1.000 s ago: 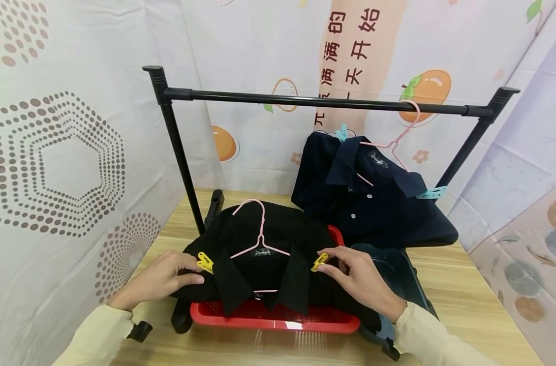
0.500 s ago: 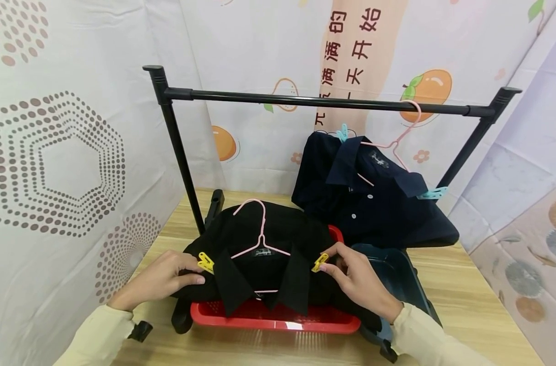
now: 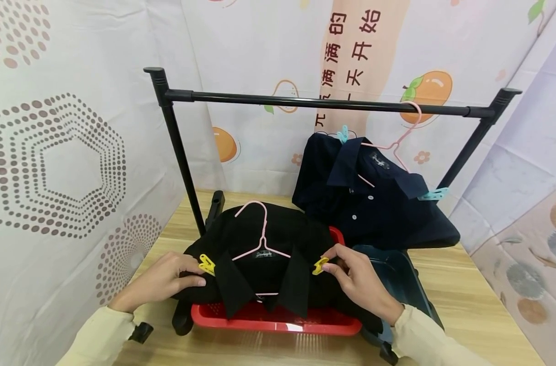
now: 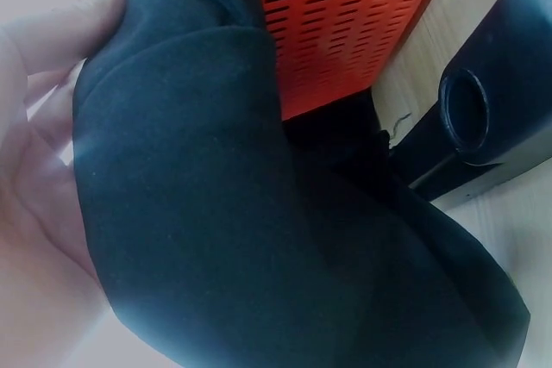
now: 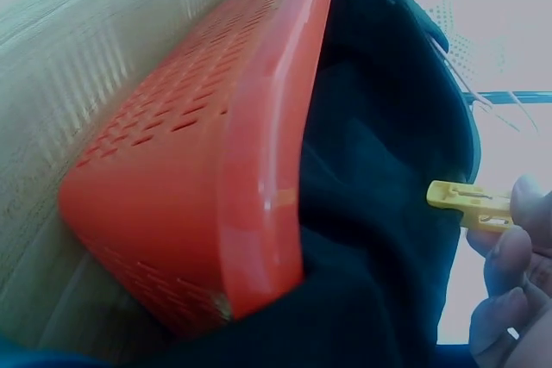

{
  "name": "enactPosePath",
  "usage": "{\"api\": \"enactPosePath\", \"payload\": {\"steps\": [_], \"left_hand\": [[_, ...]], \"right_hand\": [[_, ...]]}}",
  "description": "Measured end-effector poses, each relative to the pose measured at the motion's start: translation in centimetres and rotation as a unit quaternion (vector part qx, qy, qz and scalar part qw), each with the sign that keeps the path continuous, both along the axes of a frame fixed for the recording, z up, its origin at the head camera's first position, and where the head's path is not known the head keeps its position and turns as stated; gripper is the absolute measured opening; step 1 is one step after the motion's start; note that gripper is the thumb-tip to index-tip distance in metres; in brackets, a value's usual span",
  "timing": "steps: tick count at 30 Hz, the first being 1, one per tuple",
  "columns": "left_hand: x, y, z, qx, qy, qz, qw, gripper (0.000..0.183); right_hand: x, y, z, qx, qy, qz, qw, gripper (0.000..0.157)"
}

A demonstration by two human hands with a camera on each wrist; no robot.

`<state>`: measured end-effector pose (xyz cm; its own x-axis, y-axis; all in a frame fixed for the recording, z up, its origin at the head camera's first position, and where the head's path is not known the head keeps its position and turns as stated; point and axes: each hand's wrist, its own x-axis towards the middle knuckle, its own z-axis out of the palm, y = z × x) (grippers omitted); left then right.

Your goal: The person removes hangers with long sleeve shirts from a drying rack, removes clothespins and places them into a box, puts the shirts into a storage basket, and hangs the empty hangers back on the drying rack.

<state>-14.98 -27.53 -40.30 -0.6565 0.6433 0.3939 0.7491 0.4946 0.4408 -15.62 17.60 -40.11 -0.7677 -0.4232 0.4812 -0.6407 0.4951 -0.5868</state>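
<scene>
A black collared shirt (image 3: pixel 278 223) on a pink hanger (image 3: pixel 263 231) lies over a red basket (image 3: pixel 278 325). Its collar stands spread toward the front, with a yellow clothespin at each side. At the left shoulder, my left hand (image 3: pixel 165 279) holds the shirt's fabric, its fingertips right by the left yellow clothespin (image 3: pixel 207 265); the left wrist view shows black cloth (image 4: pixel 190 170) between thumb and fingers. The other yellow clothespin (image 5: pixel 470 204) is pinched between the thumb and finger of my right hand (image 3: pixel 358 277), at the right side of the collar.
A black rack (image 3: pixel 296 100) spans behind the basket. From its bar hangs a navy shirt (image 3: pixel 378 218) on a pink hanger, with light blue clothespins (image 3: pixel 433 193) at the shoulders. A dark blue bin (image 3: pixel 392 269) stands to the right of the basket on the wooden table (image 3: pixel 470 305).
</scene>
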Motion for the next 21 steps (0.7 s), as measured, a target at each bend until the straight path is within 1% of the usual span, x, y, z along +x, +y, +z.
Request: {"api": "enactPosePath", "payload": {"steps": [4, 7, 13, 17, 21], "left_hand": [[0.02, 0.01, 0.02, 0.003, 0.001, -0.004, 1.0, 0.012], [-0.01, 0.01, -0.03, 0.001, 0.0, -0.006, 1.0, 0.013], [-0.17, -0.01, -0.16, -0.012, -0.004, 0.001, 0.9999, 0.01], [-0.09, -0.09, -0.17, -0.009, -0.002, -0.001, 1.0, 0.009], [-0.15, -0.13, -0.1, -0.004, 0.002, -0.004, 1.0, 0.009]], "right_hand": [[0.02, -0.02, 0.14, -0.001, 0.012, -0.003, 1.0, 0.019], [0.11, 0.02, 0.22, -0.001, 0.013, -0.009, 1.0, 0.018], [0.38, 0.14, 0.5, -0.009, 0.014, -0.026, 1.0, 0.021], [0.35, 0.16, 0.77, -0.016, 0.027, -0.023, 0.999, 0.019], [0.18, 0.25, 0.99, -0.019, 0.036, -0.022, 0.999, 0.022]]}}
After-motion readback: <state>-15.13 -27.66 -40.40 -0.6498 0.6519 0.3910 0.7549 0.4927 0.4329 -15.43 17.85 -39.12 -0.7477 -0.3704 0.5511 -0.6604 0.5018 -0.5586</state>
